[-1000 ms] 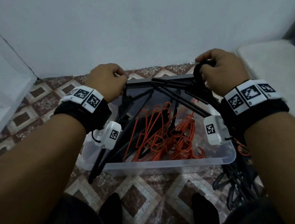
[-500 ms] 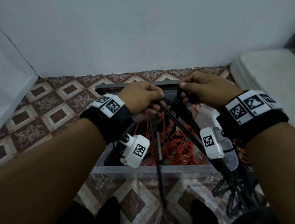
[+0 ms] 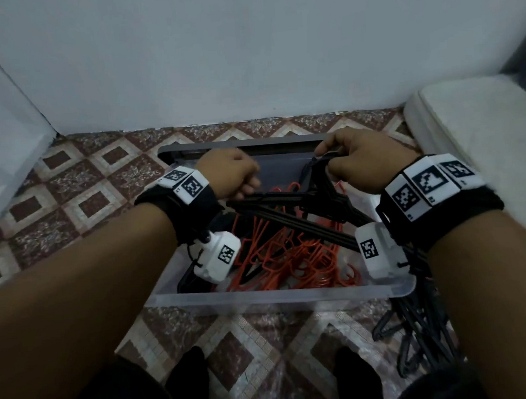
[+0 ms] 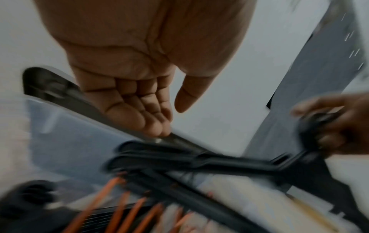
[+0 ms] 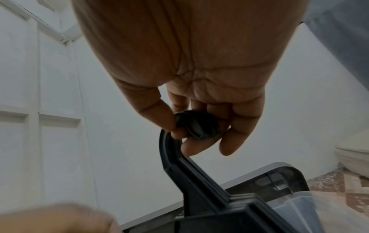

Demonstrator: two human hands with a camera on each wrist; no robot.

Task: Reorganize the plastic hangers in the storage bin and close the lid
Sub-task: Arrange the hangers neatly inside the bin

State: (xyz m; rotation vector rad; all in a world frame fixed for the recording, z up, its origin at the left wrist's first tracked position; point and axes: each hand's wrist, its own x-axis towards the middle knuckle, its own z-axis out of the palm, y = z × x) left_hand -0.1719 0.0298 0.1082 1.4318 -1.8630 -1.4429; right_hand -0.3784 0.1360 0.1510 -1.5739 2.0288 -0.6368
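Hangers [image 3: 290, 197], ribbed black plastic, bunched above clear bin [image 3: 278, 295] of thin orange hangers [image 3: 291, 253] | right hand [image 3: 359, 163] grips their hooks | left hand [image 3: 228, 175], fingers loosely curled, holds nothing | grey lid [image 3: 241, 146] behind bin

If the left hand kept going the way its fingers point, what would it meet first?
Probably the end of the black hangers just beyond the left hand, whose fingertips already seem to brush the dark lid. Motion blur leaves depth uncertain.
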